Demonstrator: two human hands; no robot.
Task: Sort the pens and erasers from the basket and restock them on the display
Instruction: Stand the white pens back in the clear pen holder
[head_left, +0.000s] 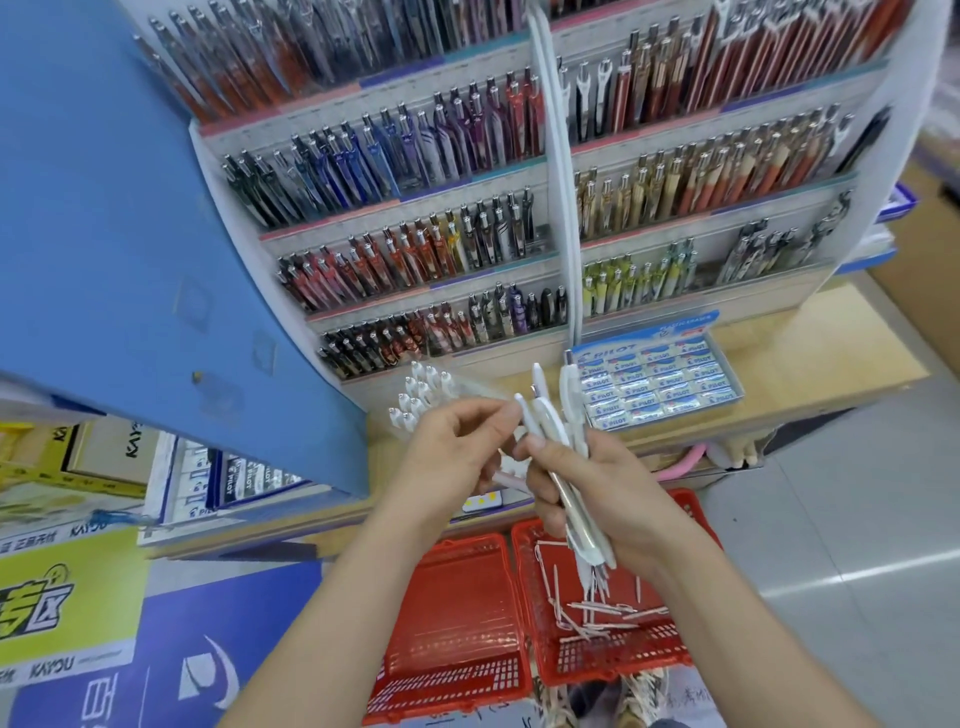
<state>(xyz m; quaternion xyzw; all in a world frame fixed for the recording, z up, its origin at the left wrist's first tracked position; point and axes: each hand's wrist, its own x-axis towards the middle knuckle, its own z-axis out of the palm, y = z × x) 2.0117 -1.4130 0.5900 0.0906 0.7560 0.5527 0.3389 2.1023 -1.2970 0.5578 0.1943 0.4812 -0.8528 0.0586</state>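
My right hand (587, 486) grips a bundle of white pens (563, 415) that stick up above the fist and down below it. My left hand (452, 457) pinches the top of one white pen (524, 410) from that bundle. Just behind my left hand a clear tray of white pens (423, 395) rests at the foot of the tiered pen display (441, 249). A blue box of Pilot erasers (660, 379) lies on the counter to the right. Below my hands, the right red basket (608, 660) holds several loose pale pens. The left red basket (457, 623) looks empty.
A blue panel (130, 218) stands close on the left. A white cable (561, 171) hangs down the middle of the display. Pilot boxes (244, 480) and yellow cartons (62, 462) sit on lower left shelves. Grey floor (841, 519) lies to the right.
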